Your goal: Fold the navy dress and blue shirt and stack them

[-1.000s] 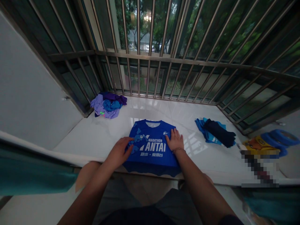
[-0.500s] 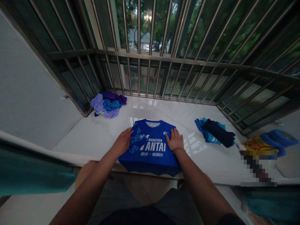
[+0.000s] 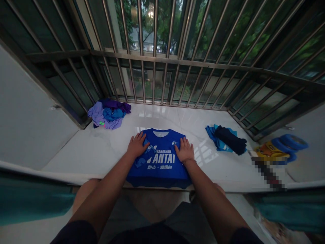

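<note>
A blue T-shirt (image 3: 162, 172) with white "MARATHON" and "ANTAI" print lies spread on the white sill, its neckline toward the window and its lower part hanging over the front edge. My left hand (image 3: 137, 146) rests flat on the shirt's left side, fingers stretched out over the patterned patch. On the opposite side, my right hand (image 3: 185, 149) presses flat near the small white logo, fingers spread and thumb pointing inward. Neither hand grips the cloth. Both sleeves of the shirt are out of sight, apparently tucked under.
A crumpled heap of purple and blue clothes (image 3: 114, 113) sits at the back left of the sill (image 3: 101, 149). Folded blue and navy garments (image 3: 230, 139) lie to the right. Beyond them is a yellow and blue container (image 3: 273, 150). Metal bars (image 3: 162, 61) line the window.
My left hand has moved inward from the shirt's left edge onto its patterned area. My right hand stays on the shirt's right side. The view has shifted slightly.
</note>
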Tool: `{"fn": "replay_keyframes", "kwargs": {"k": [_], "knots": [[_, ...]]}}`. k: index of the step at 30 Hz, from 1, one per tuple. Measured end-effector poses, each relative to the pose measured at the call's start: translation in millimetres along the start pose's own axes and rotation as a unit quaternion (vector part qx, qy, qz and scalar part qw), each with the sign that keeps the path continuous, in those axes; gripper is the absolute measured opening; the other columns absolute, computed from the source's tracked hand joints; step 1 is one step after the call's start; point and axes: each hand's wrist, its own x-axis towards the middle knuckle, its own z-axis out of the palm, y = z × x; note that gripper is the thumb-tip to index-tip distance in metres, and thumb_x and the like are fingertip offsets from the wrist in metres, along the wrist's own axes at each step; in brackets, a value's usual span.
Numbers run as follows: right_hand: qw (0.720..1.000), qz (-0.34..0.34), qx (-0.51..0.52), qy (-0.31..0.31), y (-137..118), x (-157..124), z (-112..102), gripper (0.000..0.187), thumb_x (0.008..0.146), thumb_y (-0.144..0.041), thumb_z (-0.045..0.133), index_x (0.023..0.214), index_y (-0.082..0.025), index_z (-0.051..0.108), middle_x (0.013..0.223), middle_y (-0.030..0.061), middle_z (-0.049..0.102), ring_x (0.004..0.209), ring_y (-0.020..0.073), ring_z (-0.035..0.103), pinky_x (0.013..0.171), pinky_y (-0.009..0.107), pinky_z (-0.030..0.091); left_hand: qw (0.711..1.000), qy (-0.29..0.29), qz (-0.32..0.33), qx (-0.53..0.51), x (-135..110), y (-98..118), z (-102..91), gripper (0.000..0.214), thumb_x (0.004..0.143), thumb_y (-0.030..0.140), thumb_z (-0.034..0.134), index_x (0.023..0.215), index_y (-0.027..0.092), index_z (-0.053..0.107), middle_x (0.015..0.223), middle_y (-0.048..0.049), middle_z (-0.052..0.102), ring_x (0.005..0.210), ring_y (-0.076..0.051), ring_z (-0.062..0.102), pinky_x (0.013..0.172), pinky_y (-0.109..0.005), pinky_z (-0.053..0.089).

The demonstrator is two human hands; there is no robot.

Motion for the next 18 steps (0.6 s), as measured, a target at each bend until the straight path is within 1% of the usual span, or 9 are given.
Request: {"fn": "replay_keyframes", "kwargs": {"k": [4, 8, 12, 14, 18], "knots": [[1.000, -0.001, 0.001, -0.004, 0, 0, 0, 0.085, 0.117, -0.063, 0.021, 0.185, -0.012, 0.024, 0.193, 0.0128, 0.014, 0.179, 0.0306, 0.012, 0.143, 0.055, 0.009, 0.999, -0.004, -0.036, 0.005, 5, 2, 0.2, 0.086, 0.111, 0.074, 0.039, 0.181, 0.025, 0.037, 0.192, -0.0131, 0.022, 0.177, -0.038, 0.023, 0.142, -0.065, 0.016], [1.000, -0.002, -0.001, -0.009, 0, 2, 1, 0.086, 0.117, -0.064, 0.021, 0.185, -0.013, 0.022, 0.193, 0.0122, 0.012, 0.180, 0.0299, 0.011, 0.143, 0.056, 0.008, 0.997, -0.003, -0.073, 0.003, 13, 4, -1.5, 0.097, 0.107, 0.081, 0.036, 0.183, 0.022, 0.031, 0.192, -0.0167, 0.020, 0.178, -0.040, 0.020, 0.141, -0.069, 0.015], [1.000, -0.002, -0.003, -0.014, 0, 6, 0, 0.086, 0.117, -0.065, 0.020, 0.185, -0.013, 0.020, 0.194, 0.0115, 0.010, 0.180, 0.0299, 0.009, 0.143, 0.062, 0.006, 0.996, -0.012, -0.086, 0.003, 22, 4, -3.0, 0.101, 0.107, 0.083, 0.033, 0.184, 0.017, 0.028, 0.192, -0.0178, 0.018, 0.178, -0.040, 0.018, 0.141, -0.071, 0.015], [1.000, -0.003, -0.006, -0.017, -1, 9, -1, 0.086, 0.117, -0.064, 0.018, 0.185, -0.013, 0.019, 0.194, 0.0117, 0.009, 0.180, 0.0303, 0.009, 0.142, 0.065, 0.005, 0.996, -0.011, -0.090, 0.002, 26, 3, -2.9, 0.101, 0.106, 0.083, 0.032, 0.184, 0.018, 0.028, 0.192, -0.0177, 0.018, 0.178, -0.041, 0.018, 0.140, -0.072, 0.016], [1.000, -0.007, -0.014, -0.019, -4, 19, -4, 0.084, 0.117, -0.063, 0.017, 0.186, -0.014, 0.018, 0.194, 0.0128, 0.008, 0.180, 0.0302, 0.008, 0.142, 0.065, 0.007, 0.995, -0.010, -0.097, 0.001, 39, 0, -2.3, 0.100, 0.106, 0.083, 0.032, 0.184, 0.021, 0.028, 0.192, -0.0168, 0.019, 0.177, -0.044, 0.018, 0.139, -0.075, 0.015]]}}
